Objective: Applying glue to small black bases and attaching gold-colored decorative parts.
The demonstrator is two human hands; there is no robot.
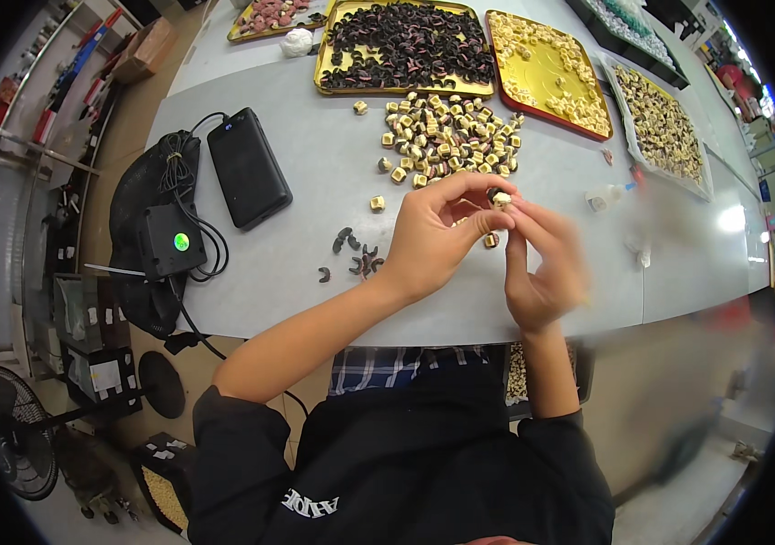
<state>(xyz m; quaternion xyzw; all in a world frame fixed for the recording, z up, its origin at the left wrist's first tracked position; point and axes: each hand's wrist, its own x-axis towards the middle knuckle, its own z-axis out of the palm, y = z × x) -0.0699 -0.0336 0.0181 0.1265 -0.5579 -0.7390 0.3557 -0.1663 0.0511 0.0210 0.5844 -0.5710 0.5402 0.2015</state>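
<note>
**Pinching in mid-air: two hands meet on one tiny piece!**

And it's fingertip work above the bench point(306, 173)! The left hand point(433, 238) has its grip closed, thumb and forefinger pinching a small black-and-cream piece point(501, 199). In from the other side comes the right hand point(548, 263), fingertips right up at that same piece, but blur and overlap leave us unable to tell whether its grip is squeezing.

Look just beyond the hands: a loose heap of cream-and-dark pieces point(451, 136) lies across the grey surface! Behind it, a yellow tray point(406, 91) loaded with black curved bits; to its right, a red-edged yellow tray point(546, 68) with cream pieces around a bare middle. Farther right sits a white tray point(692, 188) full of mixed pieces.

Over near the left forearm, a few dark curved bits point(366, 263) lie scattered, and farther left rests a black slab-shaped device point(249, 170), beside a cabled black box point(172, 242).
</note>
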